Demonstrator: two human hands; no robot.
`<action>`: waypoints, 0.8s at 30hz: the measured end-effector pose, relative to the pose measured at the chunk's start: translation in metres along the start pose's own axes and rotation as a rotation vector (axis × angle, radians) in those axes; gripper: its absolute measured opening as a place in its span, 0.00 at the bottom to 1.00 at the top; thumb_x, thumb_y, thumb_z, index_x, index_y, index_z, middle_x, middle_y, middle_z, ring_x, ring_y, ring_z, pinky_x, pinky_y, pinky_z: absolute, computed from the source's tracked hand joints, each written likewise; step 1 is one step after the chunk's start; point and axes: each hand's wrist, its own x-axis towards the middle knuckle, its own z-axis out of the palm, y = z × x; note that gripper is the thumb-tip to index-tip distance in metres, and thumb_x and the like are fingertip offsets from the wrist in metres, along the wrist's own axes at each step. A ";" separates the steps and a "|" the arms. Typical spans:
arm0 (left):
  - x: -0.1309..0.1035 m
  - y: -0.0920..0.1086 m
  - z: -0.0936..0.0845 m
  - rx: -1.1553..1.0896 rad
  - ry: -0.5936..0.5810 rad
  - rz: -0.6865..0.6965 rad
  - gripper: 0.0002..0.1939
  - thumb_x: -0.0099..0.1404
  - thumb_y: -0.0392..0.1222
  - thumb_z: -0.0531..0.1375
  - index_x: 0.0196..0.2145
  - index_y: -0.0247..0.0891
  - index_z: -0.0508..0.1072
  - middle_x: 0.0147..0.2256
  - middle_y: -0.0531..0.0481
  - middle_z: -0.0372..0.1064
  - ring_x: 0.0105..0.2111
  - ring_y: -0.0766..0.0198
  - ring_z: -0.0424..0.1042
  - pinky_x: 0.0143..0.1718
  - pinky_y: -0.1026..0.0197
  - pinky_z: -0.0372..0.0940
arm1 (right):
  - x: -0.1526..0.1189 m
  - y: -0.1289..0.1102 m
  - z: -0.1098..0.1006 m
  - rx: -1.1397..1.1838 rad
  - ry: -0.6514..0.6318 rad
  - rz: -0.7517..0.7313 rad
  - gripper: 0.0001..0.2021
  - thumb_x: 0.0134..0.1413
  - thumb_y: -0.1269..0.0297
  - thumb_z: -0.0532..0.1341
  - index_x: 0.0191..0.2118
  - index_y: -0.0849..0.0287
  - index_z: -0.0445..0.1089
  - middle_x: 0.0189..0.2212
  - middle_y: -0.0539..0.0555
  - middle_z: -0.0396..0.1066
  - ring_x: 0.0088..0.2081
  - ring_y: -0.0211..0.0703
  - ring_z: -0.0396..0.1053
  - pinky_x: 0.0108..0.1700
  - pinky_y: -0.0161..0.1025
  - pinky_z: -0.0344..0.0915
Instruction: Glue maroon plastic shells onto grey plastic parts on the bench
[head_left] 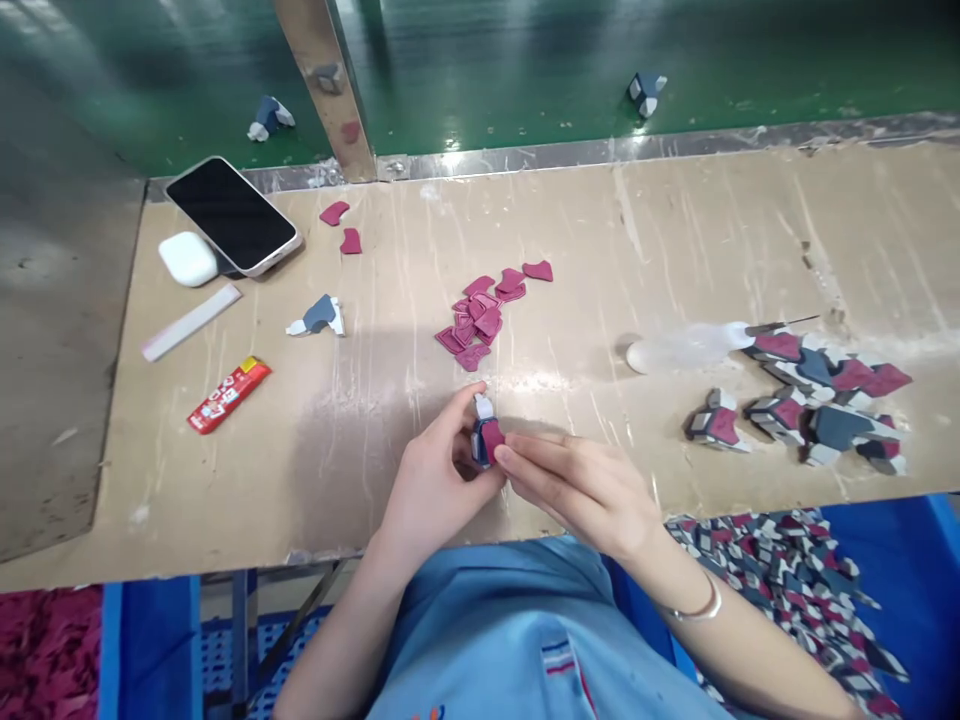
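Observation:
My left hand (435, 480) pinches a small navy-and-white plastic part (480, 440) between thumb and fingers, close to the bench's front edge. A maroon piece (492, 438) lies against the part's right face. The fingertips of my right hand (585, 485) are together on that piece, with the right thumb hidden beneath. Just beyond my hands is a loose pile of maroon pieces (472, 325). Over on the right lie several navy, white and maroon parts (780, 412), beside a translucent squeeze bottle (686, 347) with a thin needle tip.
On the left are a phone (232, 215), a white case (187, 258), a pale strip (191, 322), a red packet (229, 394) and one navy-white part (319, 315). Further parts rest on the green surface (487, 90) behind. Blue bins (900, 590) stand below the bench.

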 end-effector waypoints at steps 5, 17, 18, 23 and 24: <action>0.000 0.000 0.000 -0.002 0.007 0.015 0.37 0.57 0.38 0.64 0.66 0.39 0.73 0.35 0.56 0.74 0.28 0.68 0.75 0.36 0.65 0.71 | 0.000 0.002 -0.001 0.054 -0.010 0.009 0.14 0.73 0.79 0.61 0.59 0.67 0.75 0.46 0.61 0.87 0.52 0.48 0.86 0.51 0.39 0.86; 0.000 0.000 0.001 0.003 0.008 0.032 0.35 0.58 0.37 0.64 0.64 0.39 0.73 0.35 0.56 0.75 0.27 0.69 0.74 0.35 0.65 0.71 | 0.002 -0.001 -0.004 0.005 -0.003 0.013 0.12 0.74 0.78 0.60 0.56 0.66 0.76 0.45 0.60 0.88 0.52 0.47 0.86 0.51 0.38 0.87; 0.000 -0.001 0.001 0.005 0.010 0.031 0.35 0.58 0.36 0.64 0.64 0.40 0.73 0.36 0.56 0.75 0.28 0.68 0.75 0.35 0.64 0.71 | 0.003 -0.001 -0.003 0.013 0.003 0.016 0.11 0.74 0.78 0.60 0.56 0.65 0.76 0.45 0.60 0.88 0.51 0.47 0.87 0.50 0.38 0.87; -0.001 -0.004 0.001 -0.015 0.014 0.050 0.36 0.58 0.33 0.64 0.65 0.42 0.72 0.38 0.55 0.78 0.30 0.67 0.77 0.39 0.63 0.74 | 0.006 0.001 0.004 0.057 0.045 0.043 0.09 0.78 0.72 0.59 0.52 0.62 0.77 0.41 0.58 0.87 0.45 0.45 0.87 0.42 0.38 0.86; -0.002 -0.005 0.001 -0.037 0.013 0.057 0.36 0.58 0.33 0.65 0.65 0.43 0.72 0.40 0.55 0.78 0.32 0.66 0.79 0.40 0.63 0.75 | 0.006 0.002 0.005 0.063 0.049 0.044 0.09 0.78 0.71 0.59 0.52 0.62 0.77 0.41 0.58 0.87 0.45 0.46 0.87 0.41 0.39 0.86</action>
